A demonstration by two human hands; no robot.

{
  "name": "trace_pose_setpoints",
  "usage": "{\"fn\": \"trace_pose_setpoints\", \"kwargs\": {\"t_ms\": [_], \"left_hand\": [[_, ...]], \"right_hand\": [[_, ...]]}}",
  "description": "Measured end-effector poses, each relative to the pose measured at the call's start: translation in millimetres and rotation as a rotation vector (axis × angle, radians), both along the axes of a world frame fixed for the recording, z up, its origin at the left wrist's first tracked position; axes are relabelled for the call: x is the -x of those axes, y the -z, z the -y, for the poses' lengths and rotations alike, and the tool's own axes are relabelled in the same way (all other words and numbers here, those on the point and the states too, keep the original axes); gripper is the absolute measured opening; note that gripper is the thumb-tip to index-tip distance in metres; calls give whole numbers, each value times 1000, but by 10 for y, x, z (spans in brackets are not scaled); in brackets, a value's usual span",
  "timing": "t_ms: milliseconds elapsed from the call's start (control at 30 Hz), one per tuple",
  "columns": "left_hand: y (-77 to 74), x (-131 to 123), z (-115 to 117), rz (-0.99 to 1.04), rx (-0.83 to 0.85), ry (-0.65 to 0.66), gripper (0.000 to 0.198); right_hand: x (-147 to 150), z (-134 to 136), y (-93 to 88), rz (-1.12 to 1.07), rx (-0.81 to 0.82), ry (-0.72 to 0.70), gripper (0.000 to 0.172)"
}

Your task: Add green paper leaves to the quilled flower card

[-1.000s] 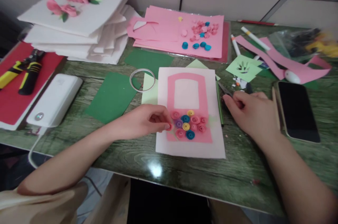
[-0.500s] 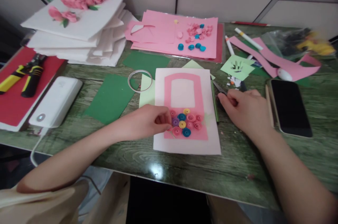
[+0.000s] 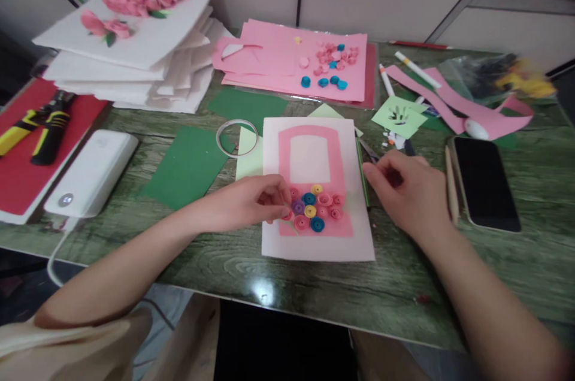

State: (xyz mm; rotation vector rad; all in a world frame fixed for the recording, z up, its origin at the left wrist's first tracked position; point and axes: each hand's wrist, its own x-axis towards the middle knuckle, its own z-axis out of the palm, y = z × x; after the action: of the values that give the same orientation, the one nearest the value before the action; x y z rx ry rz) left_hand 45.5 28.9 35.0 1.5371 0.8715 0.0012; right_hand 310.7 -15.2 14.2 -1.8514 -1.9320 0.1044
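Note:
A white card (image 3: pixel 274 243) lies in front of me with a pink paper bag shape (image 3: pixel 332 153) on it. Several rolled paper flowers (image 3: pixel 309 211) in pink, blue, yellow and purple cluster on the bag's lower part. At the left side of the cluster, my left hand (image 3: pixel 265 201) pinches a pink rolled paper flower (image 3: pixel 288 214), partly hidden by the fingertips. A thin green strip shows below it. My right hand (image 3: pixel 404 186) rests curled to the card's right, beside scissors (image 3: pixel 371 153) whose handles are hidden. What its closed fingers hold, if anything, is hidden.
Green paper (image 3: pixel 184 165), a tape ring (image 3: pixel 237 138) and a power bank (image 3: pixel 92 171) lie left. Behind are pink sheets (image 3: pixel 269 60) with loose paper rolls and a white foam stack (image 3: pixel 148 63). A phone (image 3: pixel 487 183) lies right; pliers (image 3: pixel 51 129) lie far left.
The view has shifted slightly, moving things on the right a little leftward. My left fingers remain at the flower cluster's left edge, and the right hand stays curled near the scissors.

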Motion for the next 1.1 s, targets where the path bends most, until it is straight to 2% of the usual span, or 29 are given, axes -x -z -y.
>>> {"fn": "trace_pose_setpoints", "kwargs": {"t_ms": [133,233,333,667,1100], "left_hand": [[28,25,21,82,51,-56,17],[37,35,44,133,43,-81,17],[39,43,54,155,45,-98,16],[94,83,77,210,30,-140,16],[125,76,101,245,27,-142,15]], "right_hand": [[399,130,-157,-271,100,-217,16],[637,174,-192,-307,199,-305,8],[762,140,-204,-323,261,-327,7],[874,19,-319,-267,380,-327,11],[886,16,-289,-242,472,-337,13]]}}
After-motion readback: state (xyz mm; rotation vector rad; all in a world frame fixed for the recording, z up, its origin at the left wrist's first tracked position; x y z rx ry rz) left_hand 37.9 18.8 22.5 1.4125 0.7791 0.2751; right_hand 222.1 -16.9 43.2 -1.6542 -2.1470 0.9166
